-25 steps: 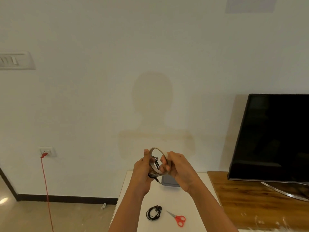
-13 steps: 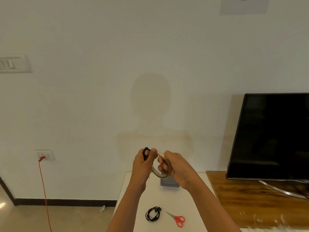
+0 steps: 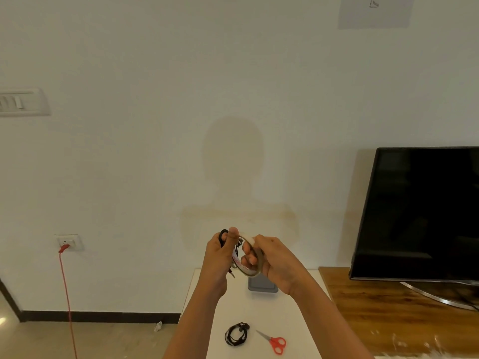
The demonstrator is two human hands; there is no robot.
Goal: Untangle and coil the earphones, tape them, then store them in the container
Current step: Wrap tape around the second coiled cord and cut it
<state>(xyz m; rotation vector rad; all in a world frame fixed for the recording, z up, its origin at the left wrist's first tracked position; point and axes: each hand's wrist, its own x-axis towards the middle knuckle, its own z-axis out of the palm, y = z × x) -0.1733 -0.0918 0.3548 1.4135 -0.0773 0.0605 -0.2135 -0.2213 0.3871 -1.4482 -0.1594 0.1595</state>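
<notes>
A person's left hand (image 3: 219, 252) pinches coiled black earphones (image 3: 223, 236) beside a tape roll (image 3: 256, 271) gripped by the curled fingers of the right hand (image 3: 278, 261); the grey container (image 3: 262, 285) shows at six o'clock beneath them.

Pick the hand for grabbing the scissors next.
Probably right: the scissors lie on its side; the right hand grips only the tape roll, while the left hand pinches the held earphones.
</notes>
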